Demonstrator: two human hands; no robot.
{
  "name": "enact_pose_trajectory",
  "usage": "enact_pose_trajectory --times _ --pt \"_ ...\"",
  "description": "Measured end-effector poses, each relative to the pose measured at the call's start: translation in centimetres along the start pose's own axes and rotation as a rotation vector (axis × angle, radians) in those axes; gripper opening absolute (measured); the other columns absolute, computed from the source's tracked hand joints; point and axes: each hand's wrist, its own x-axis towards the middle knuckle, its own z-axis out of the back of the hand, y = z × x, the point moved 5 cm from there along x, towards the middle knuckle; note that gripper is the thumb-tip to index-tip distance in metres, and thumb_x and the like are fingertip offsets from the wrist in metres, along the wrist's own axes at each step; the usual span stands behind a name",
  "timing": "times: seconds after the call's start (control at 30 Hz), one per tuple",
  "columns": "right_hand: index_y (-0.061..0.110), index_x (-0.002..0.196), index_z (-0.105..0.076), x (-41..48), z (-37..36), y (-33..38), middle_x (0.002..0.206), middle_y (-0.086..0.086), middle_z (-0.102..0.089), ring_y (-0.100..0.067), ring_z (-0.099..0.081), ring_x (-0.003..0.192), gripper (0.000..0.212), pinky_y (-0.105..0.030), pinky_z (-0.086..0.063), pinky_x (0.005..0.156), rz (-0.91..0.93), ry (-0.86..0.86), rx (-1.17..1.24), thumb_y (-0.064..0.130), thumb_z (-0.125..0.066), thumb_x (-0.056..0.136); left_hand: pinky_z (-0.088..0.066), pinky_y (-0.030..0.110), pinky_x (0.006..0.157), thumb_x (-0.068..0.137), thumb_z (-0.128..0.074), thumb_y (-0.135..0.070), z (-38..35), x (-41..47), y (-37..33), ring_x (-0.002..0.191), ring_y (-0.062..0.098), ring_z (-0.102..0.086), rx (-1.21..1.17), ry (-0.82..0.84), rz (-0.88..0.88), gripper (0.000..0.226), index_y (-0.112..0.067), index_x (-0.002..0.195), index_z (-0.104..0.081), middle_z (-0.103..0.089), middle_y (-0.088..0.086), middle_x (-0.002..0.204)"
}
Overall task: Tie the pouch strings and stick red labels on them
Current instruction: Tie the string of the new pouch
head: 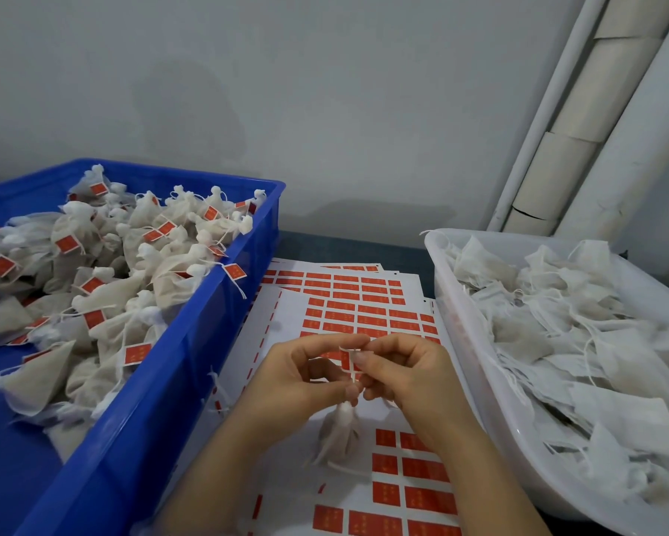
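Pouch (340,429): hung neck-up just below both hands, over the near half of the table (344,245), its body above the label sheets (363,303). I could not tell whether its base touched the paper.

String (353,367): ran from the gathered neck nearly straight up, toward the far edge in this view, into the gap between the two sets of fingertips. That was its long axis. A loose white tail lay on the sheet below the pouch. No red label showed on this string; the red behind the fingers belonged to the sheets.

Left hand (305,377): fingers curled, thumb and a finger pinching the pouch at its neck, the low end of the string.

Right hand (410,375): fingers curled, thumb and forefinger pinching the string near its upper end. The two hands were fingertip to fingertip, with the string between them.

Judgement: the knot was being made or drawn tight, and the labelling was not yet done. With the neck anchored by the left hand, the pull would run along the string's axis, up and away from the pouch. The full rows of labels nearest the pouch lay just to its right, toward the near edge, so the right hand was closer for picking one.

Surroundings: the blue crate (193,342) on the left held the tied, labelled pouches (104,265). The white tub (464,326) on the right held the flat, untied pouches (580,342).
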Motion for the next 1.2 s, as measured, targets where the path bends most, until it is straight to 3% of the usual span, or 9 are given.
enact_pose_trajectory --times 0.47,0.8,0.93,1.2 --pt "0.024 0.074 -0.064 -0.15 -0.45 -0.29 0.068 0.014 -0.069 -0.009 -0.068 0.063 0.011 -0.015 -0.052 0.051 0.018 -0.082 0.010 0.016 -0.070 0.080 -0.055 0.021 0.067 0.072 -0.073 0.004 0.04 0.04 0.30 0.080 0.015 -0.070 0.015 -0.020 0.017 0.049 -0.033 0.102 -0.068 -0.071 -0.015 0.095" --pt "0.023 0.089 -0.062 -0.38 -0.35 0.00 0.074 0.014 -0.071 -0.008 -0.068 0.064 0.015 -0.014 -0.050 0.052 0.012 -0.076 0.060 0.015 -0.071 0.079 -0.055 0.020 0.064 0.071 -0.075 0.002 0.21 0.22 0.78 0.078 0.015 -0.071 0.028 -0.057 0.047 0.047 -0.037 0.098 -0.068 -0.072 -0.016 0.092" --pt "0.025 0.088 -0.061 -0.43 -0.28 0.02 0.075 0.017 -0.070 -0.005 -0.068 0.069 0.019 -0.013 -0.050 0.053 0.017 -0.089 0.027 0.015 -0.073 0.077 -0.057 0.023 0.068 0.071 -0.075 0.000 0.22 0.20 0.75 0.086 0.012 -0.070 0.016 -0.059 0.055 0.046 -0.035 0.099 -0.068 -0.071 -0.016 0.097" --pt "0.027 0.086 -0.062 -0.67 -0.38 0.53 0.073 0.021 -0.070 -0.004 -0.068 0.068 0.021 -0.012 -0.050 0.053 0.048 -0.072 0.026 0.017 -0.076 0.074 -0.054 0.021 0.058 0.060 -0.071 -0.030 0.45 0.20 0.14 0.074 0.018 -0.071 -0.084 -0.149 0.057 0.038 -0.027 0.097 -0.068 -0.072 -0.012 0.088"
